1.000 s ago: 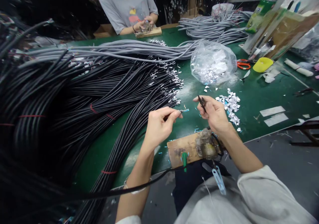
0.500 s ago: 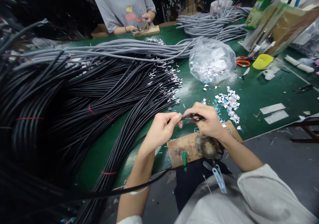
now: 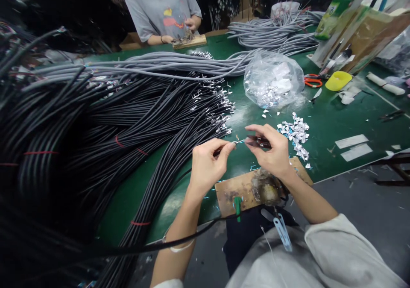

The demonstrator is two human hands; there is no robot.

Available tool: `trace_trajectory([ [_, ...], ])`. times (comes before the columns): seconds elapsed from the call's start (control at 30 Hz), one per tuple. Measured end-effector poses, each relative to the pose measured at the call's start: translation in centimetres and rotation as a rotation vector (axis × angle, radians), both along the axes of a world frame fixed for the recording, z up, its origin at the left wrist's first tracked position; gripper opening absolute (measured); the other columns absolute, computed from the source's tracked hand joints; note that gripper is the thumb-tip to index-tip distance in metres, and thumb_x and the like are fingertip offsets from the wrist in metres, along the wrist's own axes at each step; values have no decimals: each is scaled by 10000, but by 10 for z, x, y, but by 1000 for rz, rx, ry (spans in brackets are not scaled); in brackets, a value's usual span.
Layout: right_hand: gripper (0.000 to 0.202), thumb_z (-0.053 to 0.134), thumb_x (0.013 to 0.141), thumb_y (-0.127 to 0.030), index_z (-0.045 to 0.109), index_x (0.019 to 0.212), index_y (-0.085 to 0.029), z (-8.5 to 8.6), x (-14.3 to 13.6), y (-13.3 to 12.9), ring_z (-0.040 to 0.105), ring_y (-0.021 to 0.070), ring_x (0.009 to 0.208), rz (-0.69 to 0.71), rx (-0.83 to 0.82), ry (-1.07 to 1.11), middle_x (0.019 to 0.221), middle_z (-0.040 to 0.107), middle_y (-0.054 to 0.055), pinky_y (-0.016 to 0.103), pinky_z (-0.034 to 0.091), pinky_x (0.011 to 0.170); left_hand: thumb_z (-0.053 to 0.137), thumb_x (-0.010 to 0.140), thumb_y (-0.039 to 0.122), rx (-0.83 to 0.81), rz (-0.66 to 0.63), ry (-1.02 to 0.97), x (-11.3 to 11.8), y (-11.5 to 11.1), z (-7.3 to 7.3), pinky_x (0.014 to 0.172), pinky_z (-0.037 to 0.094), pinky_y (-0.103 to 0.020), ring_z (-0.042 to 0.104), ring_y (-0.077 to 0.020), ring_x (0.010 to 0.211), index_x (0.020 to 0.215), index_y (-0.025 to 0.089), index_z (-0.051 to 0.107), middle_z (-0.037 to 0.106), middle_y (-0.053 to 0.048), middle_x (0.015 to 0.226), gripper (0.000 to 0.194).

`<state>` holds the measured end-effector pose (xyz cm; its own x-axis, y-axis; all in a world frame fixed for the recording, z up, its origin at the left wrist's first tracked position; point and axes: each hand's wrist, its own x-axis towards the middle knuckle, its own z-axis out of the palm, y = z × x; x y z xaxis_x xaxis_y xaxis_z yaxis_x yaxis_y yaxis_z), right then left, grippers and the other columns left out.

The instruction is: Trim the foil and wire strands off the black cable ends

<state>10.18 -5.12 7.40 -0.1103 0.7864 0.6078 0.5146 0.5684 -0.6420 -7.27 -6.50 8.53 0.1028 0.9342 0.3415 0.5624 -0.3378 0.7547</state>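
My left hand [image 3: 209, 162] is closed, pinching a cable end between thumb and forefinger. Thin light-blue wires [image 3: 240, 142] stick out of that end toward the right. My right hand [image 3: 270, 151] faces it from the right, its forefinger lifted and its thumb and fingers curled round a small dark tool [image 3: 263, 142]. The palm hides most of that tool, so its kind cannot be made out. Below both hands lies a wooden board [image 3: 230, 189] bearing a stained metal fixture [image 3: 268, 187] and a green clip [image 3: 237, 207]. One black cable [image 3: 160, 246] crosses over my left forearm.
Bundled black cables [image 3: 153, 177] cover the left; grey cables [image 3: 147, 61] run behind them. Foil scraps [image 3: 297, 132], a clear plastic bag [image 3: 272, 80], red-handled scissors [image 3: 312, 80] and a yellow roll [image 3: 338, 80] lie right. Across the table, another person [image 3: 163, 19] works at a board.
My right hand has moved slightly right and up, away from my left fingertips, and its forefinger has lifted. The light-blue wires at the cable end now show between the hands.
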Motion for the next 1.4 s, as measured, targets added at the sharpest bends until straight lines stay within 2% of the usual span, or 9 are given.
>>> trace_trajectory([
  [0.1, 324, 628, 816, -374, 614, 1079, -185, 0, -2, -1, 592, 138, 733, -147, 38, -134, 865, 629, 25, 249, 445, 666, 557, 853, 258, 87, 51, 34, 1, 1, -2, 534, 394, -213, 544, -101, 598, 821, 149, 688, 644, -24, 709, 173],
  [0.3, 225, 614, 836, -379, 670, 959, -199, -5, -5, -3, 577, 135, 680, -274, 220, -408, 750, 636, 13, 253, 371, 610, 584, 829, 195, 203, 155, 41, 4, 1, -3, 527, 407, -198, 546, -96, 616, 841, 141, 681, 634, -21, 736, 112],
  [0.6, 193, 617, 839, -369, 678, 940, -216, -6, -2, -2, 560, 151, 674, -193, 245, -402, 742, 675, 23, 277, 355, 621, 483, 899, 247, 109, 131, 137, 2, -2, 1, 567, 354, -247, 504, -116, 612, 786, 151, 672, 585, -27, 683, 241],
  [0.83, 181, 634, 827, -365, 684, 909, -212, -7, 1, 2, 542, 138, 628, -152, 294, -433, 708, 673, 10, 279, 329, 570, 491, 892, 264, 139, 170, 217, 3, -2, 1, 559, 328, -247, 480, -113, 585, 786, 149, 667, 555, -18, 664, 235],
  [0.97, 168, 654, 810, -359, 693, 882, -212, -7, 1, 2, 519, 131, 581, -138, 336, -456, 650, 658, 1, 280, 314, 541, 472, 900, 267, 85, 156, 213, 2, -2, 2, 570, 319, -252, 477, -110, 585, 765, 159, 667, 565, -16, 677, 260],
  [1.07, 155, 648, 815, -354, 700, 877, -221, -8, 0, 1, 522, 123, 570, -104, 302, -385, 646, 655, -3, 269, 329, 539, 437, 916, 292, -24, 95, 113, 0, -1, 2, 554, 310, -252, 446, -103, 543, 698, 163, 646, 548, -5, 634, 328],
  [1.23, 167, 637, 824, -329, 706, 923, -215, -6, -2, -1, 567, 129, 633, -60, 170, -125, 729, 666, 23, 263, 411, 608, 411, 916, 385, -206, -2, -98, -3, 1, 0, 513, 297, -242, 410, -96, 502, 631, 153, 586, 480, 13, 554, 407],
  [1.3, 204, 654, 807, -328, 700, 959, -200, -3, -3, -2, 562, 134, 649, -77, 128, -51, 751, 647, 32, 268, 424, 613, 418, 909, 409, -243, -26, -182, -3, 2, -2, 490, 280, -235, 381, -84, 483, 625, 150, 572, 471, 18, 549, 414],
  [1.4, 277, 694, 768, -326, 679, 1012, -197, -1, -4, 0, 540, 123, 642, 4, -13, 85, 771, 604, 18, 256, 427, 578, 446, 893, 434, -259, -50, -268, -3, 3, -3, 464, 262, -227, 359, -73, 474, 618, 146, 558, 495, 11, 574, 414],
])
